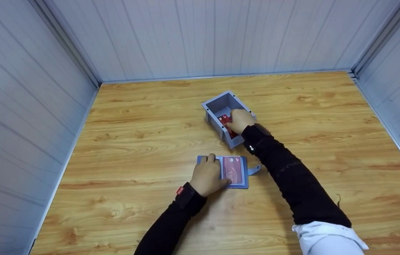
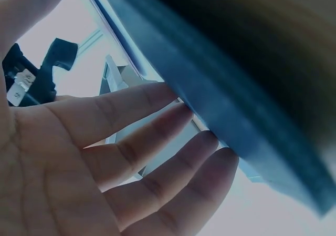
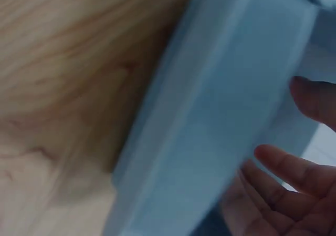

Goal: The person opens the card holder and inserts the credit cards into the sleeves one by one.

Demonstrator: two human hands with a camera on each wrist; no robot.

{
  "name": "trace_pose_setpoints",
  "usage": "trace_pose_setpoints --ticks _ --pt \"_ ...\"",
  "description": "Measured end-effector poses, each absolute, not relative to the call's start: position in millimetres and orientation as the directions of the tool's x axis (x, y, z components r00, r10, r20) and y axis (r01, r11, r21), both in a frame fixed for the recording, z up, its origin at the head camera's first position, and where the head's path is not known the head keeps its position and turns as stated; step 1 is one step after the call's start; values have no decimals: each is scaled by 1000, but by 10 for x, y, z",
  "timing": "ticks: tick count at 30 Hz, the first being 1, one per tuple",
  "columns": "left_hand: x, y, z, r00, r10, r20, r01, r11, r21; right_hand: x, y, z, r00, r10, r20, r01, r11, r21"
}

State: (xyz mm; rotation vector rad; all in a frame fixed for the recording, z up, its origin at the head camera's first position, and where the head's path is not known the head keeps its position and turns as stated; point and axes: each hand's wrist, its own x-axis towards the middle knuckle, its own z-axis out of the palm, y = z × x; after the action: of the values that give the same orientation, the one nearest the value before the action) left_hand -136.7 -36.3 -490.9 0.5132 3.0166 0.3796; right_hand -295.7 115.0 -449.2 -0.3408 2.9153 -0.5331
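Observation:
A blue card holder [image 1: 245, 179] lies opened out on the table, with a reddish card [image 1: 232, 170] behind the clear sleeve of its right page. My left hand [image 1: 207, 177] rests over the left page, thumb across the lower edge; in the left wrist view its fairly straight fingertips touch the holder's edge [image 2: 231, 115]. Farther back, my right hand [image 1: 241, 121] reaches into a grey bin [image 1: 214, 124] over red cards [image 1: 224, 119]. The right wrist view shows the thumb and fingers [image 3: 286, 167] apart beside the bin wall [image 3: 210, 125]; no card is visible between them.
A strap with a snap [image 1: 255, 170] sticks out from the holder's right side. The wood-patterned table [image 1: 132, 141] has pale panel walls at the back [image 1: 193, 39], left and right. The bin stands angled behind the holder.

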Motion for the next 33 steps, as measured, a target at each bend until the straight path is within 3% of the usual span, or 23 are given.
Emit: trace_pose_setpoints --ticks 17,33 --pt "-1378 -380 -4914 -936 353 -13 340 910 238 -3087 988 -4753 -964 -217 -156 -169 947 -275" --pt "-1388 -371 -4932 -938 348 1 338 912 231 -3123 1011 -4783 -967 -130 -217 -56 946 -318"
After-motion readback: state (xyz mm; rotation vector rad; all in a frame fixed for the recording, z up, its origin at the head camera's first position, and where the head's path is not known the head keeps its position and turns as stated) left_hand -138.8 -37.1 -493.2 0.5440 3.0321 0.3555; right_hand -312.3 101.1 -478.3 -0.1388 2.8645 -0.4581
